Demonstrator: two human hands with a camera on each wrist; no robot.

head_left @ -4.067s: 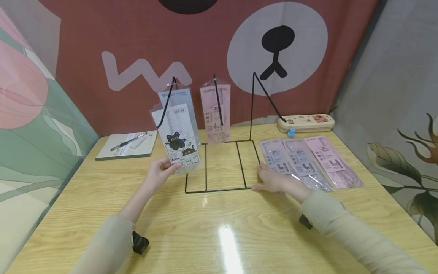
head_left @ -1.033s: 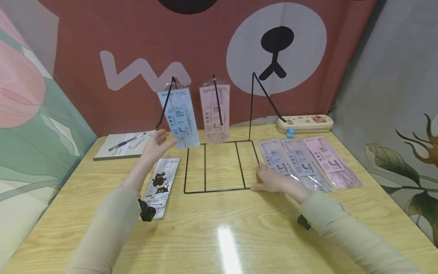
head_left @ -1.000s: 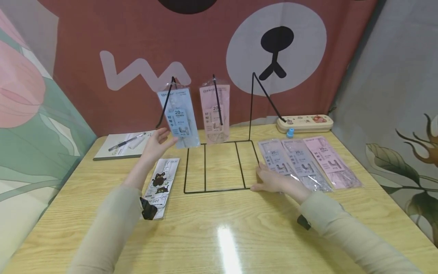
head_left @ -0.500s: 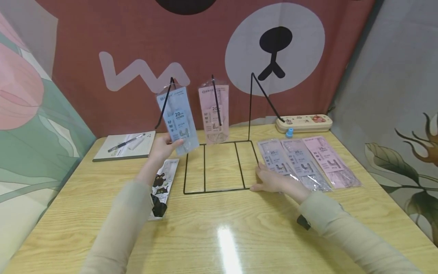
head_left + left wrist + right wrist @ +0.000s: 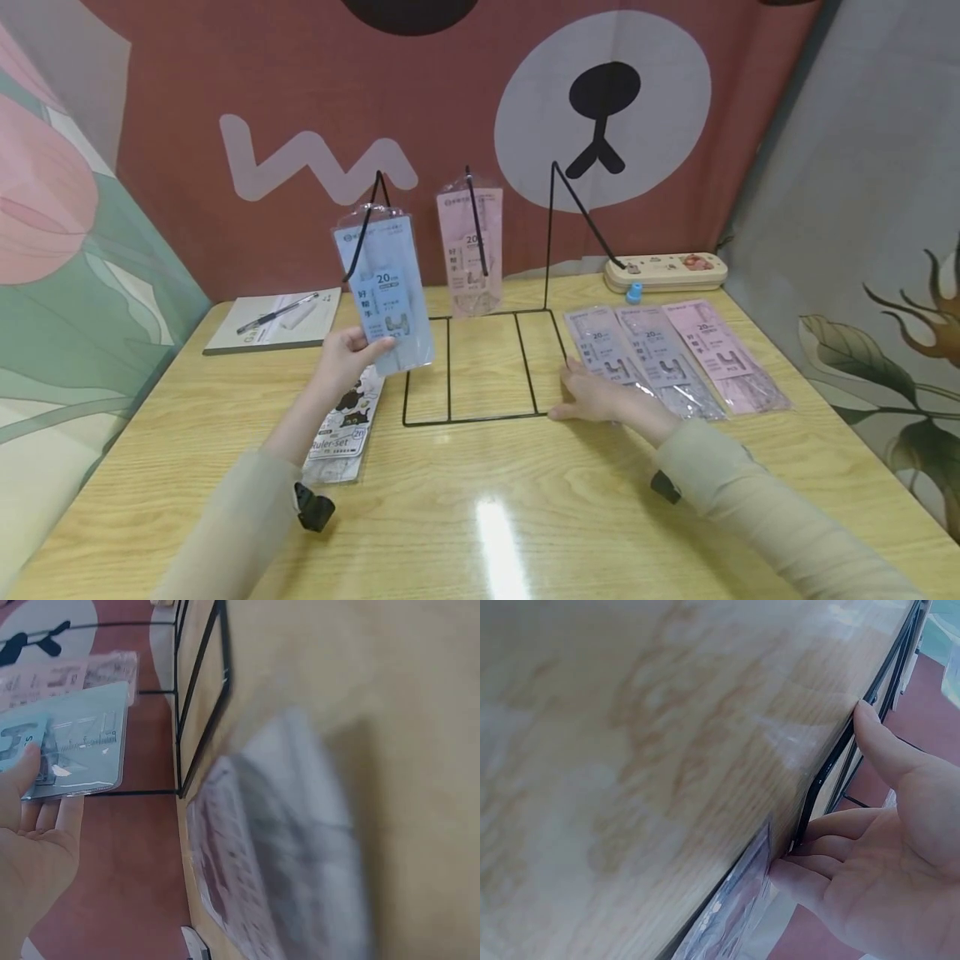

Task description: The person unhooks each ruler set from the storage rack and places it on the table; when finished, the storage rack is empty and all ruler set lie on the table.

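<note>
My left hand (image 5: pixel 347 360) pinches the lower left edge of a blue ruler set (image 5: pixel 384 292) in clear packaging. The top of that pack is still around the left hook of a black wire display rack (image 5: pixel 491 418). In the left wrist view the thumb lies on the front of the blue ruler set (image 5: pixel 82 742), fingers behind. My right hand (image 5: pixel 592 392) grips the rack's front right corner; the right wrist view has thumb and fingers about the black wire (image 5: pixel 821 776). A pink ruler set (image 5: pixel 471 250) hangs on the middle hook. The right hook (image 5: pixel 588 212) carries nothing.
A white cat-print ruler set (image 5: pixel 341 429) lies left of the rack, partly behind my left hand. Several packaged ruler sets (image 5: pixel 667 354) lie on the right. A notebook (image 5: pixel 315 321) with a pen (image 5: pixel 277 312), a pencil case (image 5: pixel 667 272) and a blue cap-like piece (image 5: pixel 634 292) stand farther back.
The cat-print ruler set came off the left hook and was laid on the table. My left hand then took the blue ruler set and drew it forward along the hook. The right hand stayed put.
</note>
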